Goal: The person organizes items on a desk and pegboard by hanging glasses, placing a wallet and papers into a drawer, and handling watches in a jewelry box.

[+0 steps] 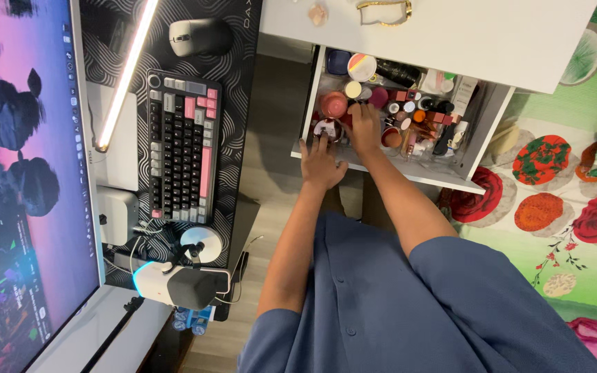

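Both hands, left hand [322,164] and right hand [364,128], fingers spread unclenched, crowd jars near the open drawer [409,173] front edge.

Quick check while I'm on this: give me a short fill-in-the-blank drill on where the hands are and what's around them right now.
1. Both hands reach into an open white ____ full of small cosmetic jars.
2. The left hand rests at the drawer's ____ edge.
3. The keyboard has black, grey and ____ keys.
4. The mouse lies on a patterned desk ____.

Missing words: drawer; front; pink; mat
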